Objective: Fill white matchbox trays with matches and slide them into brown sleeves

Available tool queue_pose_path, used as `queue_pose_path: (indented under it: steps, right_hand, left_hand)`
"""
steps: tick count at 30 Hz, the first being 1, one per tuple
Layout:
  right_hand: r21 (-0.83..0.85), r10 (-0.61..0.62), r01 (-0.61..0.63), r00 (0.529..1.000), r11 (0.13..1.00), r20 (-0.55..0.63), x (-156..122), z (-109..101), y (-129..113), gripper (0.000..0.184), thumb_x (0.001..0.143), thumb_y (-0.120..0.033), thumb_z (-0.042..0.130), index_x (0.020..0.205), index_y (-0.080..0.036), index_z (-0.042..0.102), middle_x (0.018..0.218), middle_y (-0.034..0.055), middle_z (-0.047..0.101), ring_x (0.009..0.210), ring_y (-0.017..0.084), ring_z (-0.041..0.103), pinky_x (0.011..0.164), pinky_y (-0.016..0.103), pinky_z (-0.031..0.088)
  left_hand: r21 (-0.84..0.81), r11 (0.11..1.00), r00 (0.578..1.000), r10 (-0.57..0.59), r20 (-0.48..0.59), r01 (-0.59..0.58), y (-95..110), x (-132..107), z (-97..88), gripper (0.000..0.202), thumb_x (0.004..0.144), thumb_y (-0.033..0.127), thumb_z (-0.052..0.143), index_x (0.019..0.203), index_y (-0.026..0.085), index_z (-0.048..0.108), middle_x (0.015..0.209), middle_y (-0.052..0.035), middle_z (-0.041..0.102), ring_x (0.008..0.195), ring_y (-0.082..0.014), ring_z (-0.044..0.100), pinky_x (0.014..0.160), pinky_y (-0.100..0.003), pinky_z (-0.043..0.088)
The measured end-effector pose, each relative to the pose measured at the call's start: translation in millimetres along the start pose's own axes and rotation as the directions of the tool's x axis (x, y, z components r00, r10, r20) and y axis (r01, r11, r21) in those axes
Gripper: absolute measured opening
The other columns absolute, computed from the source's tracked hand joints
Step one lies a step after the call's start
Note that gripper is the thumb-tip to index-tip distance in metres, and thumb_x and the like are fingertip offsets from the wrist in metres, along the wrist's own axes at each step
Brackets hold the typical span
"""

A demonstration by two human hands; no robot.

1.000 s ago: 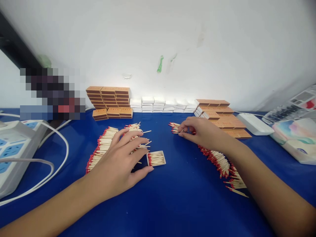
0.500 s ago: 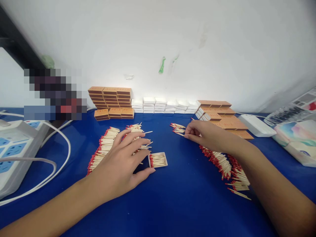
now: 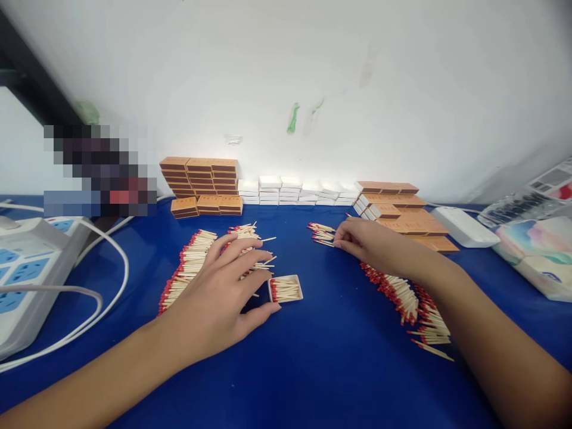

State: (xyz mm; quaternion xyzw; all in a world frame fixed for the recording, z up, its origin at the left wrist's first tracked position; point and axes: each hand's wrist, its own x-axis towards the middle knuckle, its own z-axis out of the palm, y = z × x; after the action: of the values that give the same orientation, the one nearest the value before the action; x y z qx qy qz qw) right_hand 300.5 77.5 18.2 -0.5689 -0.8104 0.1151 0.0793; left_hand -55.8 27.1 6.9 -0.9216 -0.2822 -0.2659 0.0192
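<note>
My left hand rests over the left side of the table, its thumb and index finger bracketing the left end of a white matchbox tray. That tray holds red-tipped matches lying flat. Under and beside the left hand are piled matches, partly hidden by it. My right hand has thumb and index finger pinched at the plain ends of several matches on the table, heads pointing left. More piled matches lie below my right wrist, partly covered by the forearm.
Orange matchboxes are stacked at the back left, with more orange boxes at the back right. White trays stand between them. A power strip with white cables is at left; a white adapter and tissue pack at right.
Almost nothing differs. The pinched fingers of my right hand have shifted very slightly at the match ends; my left hand and the tray stay in place.
</note>
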Motion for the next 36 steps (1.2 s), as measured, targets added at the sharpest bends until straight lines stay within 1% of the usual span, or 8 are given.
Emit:
queue_pose_path:
  steps: [11,15,21,24,26,29,33,36]
  right_hand:
    - [0.023,-0.007,0.008,0.999,1.000,-0.032,1.5,1.9,-12.0,0.024,0.104,-0.039,0.054,0.093,-0.024,0.069,0.094,0.0098,0.075,0.087,0.027,0.069,0.075,0.039,0.051]
    - [0.029,-0.021,0.022,0.998,0.999,-0.065,1.7,4.8,-17.0,0.025,0.104,-0.042,0.056,0.096,-0.023,0.070,0.095,0.0096,0.072,0.087,0.026,0.068,0.076,0.039,0.051]
    - [0.028,-0.032,0.033,0.999,0.999,-0.025,4.2,5.5,-22.4,0.023,0.105,-0.035,0.054,0.088,-0.023,0.064,0.096,0.0097,0.069,0.086,0.026,0.066,0.078,0.038,0.048]
    - [0.064,-0.043,0.046,0.998,0.997,-0.053,2.0,1.5,-26.2,0.024,0.106,-0.036,0.056,0.088,-0.023,0.064,0.097,0.0092,0.069,0.086,0.025,0.066,0.078,0.038,0.049]
    - [0.100,-0.064,0.072,0.994,0.992,-0.083,-2.4,-1.5,-34.6,0.023,0.107,-0.039,0.058,0.091,-0.023,0.066,0.098,0.0084,0.070,0.085,0.024,0.066,0.077,0.037,0.049]
    - [0.162,-0.147,0.161,0.984,0.974,-0.095,-12.9,-2.0,-59.3,0.023,0.111,-0.039,0.058,0.098,-0.024,0.069,0.098,0.0065,0.071,0.088,0.023,0.067,0.079,0.036,0.051]
    - [0.177,-0.283,0.289,0.957,0.941,-0.059,-26.8,9.2,-99.7,0.014,0.113,-0.025,0.059,0.102,-0.023,0.068,0.107,0.0061,0.072,0.094,0.021,0.070,0.084,0.034,0.054]
    - [0.113,-0.330,0.334,0.943,0.936,-0.053,-29.9,18.5,-114.8,0.010,0.111,-0.021,0.062,0.104,-0.020,0.069,0.108,0.0076,0.071,0.094,0.022,0.071,0.083,0.034,0.056]
  left_hand:
    - [-0.001,1.000,1.000,0.002,-0.007,-0.002,0.2,0.2,-0.4,0.025,0.103,0.039,0.077,0.118,0.020,0.077,0.135,-0.0108,0.079,0.139,-0.0363,0.065,0.124,-0.064,0.043]
    - [-0.002,1.000,1.000,0.000,-0.010,-0.001,0.0,0.2,-0.1,0.024,0.104,0.039,0.076,0.118,0.020,0.077,0.135,-0.0106,0.079,0.139,-0.0362,0.064,0.125,-0.064,0.042]
    - [0.001,1.000,1.000,0.005,-0.005,-0.005,0.4,0.5,-0.6,0.024,0.104,0.039,0.076,0.117,0.020,0.077,0.136,-0.0106,0.078,0.139,-0.0361,0.064,0.124,-0.063,0.043]
    - [0.010,1.000,1.000,-0.004,-0.008,0.004,0.2,1.1,-1.2,0.023,0.103,0.039,0.077,0.116,0.020,0.077,0.134,-0.0105,0.079,0.137,-0.0363,0.065,0.124,-0.064,0.041]
    - [0.028,1.000,1.000,-0.010,-0.018,0.011,0.0,1.9,-1.7,0.022,0.103,0.038,0.077,0.114,0.019,0.077,0.133,-0.0105,0.079,0.137,-0.0373,0.064,0.124,-0.064,0.040]
    - [0.047,0.999,0.999,-0.018,-0.033,0.020,0.0,3.0,-2.4,0.022,0.102,0.038,0.077,0.113,0.019,0.078,0.133,-0.0104,0.079,0.140,-0.0395,0.063,0.122,-0.065,0.041]
    - [0.060,0.998,0.999,-0.018,-0.043,0.020,0.6,3.7,-2.2,0.022,0.102,0.038,0.078,0.113,0.020,0.078,0.131,-0.0100,0.079,0.137,-0.0390,0.064,0.122,-0.064,0.041]
    - [0.063,0.998,0.999,-0.007,-0.041,0.009,0.8,4.0,-1.7,0.023,0.103,0.039,0.077,0.116,0.019,0.078,0.131,-0.0102,0.079,0.136,-0.0374,0.065,0.123,-0.062,0.041]
